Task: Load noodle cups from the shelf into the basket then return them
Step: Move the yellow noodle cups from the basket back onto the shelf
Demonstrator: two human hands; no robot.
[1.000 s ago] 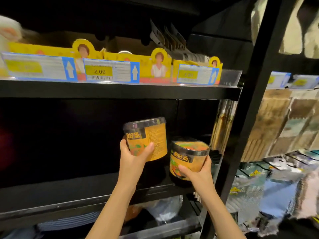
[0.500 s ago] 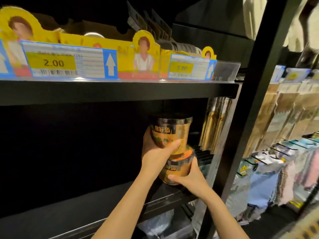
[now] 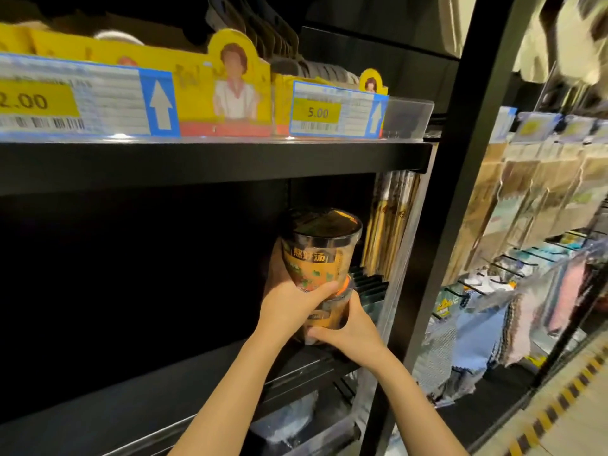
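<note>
Above me, along the front lip of the upper shelf, I see a price tag reading 2.00 on the left and another price tag reading 5.00 further right — both blue-edged with white arrows. Behind them stand yellow cardboard trays printed with a figure. Off to my right, hanging packets fill the neighbouring rack — too blurred to read. Striped floor tape runs near the bottom right.
</note>
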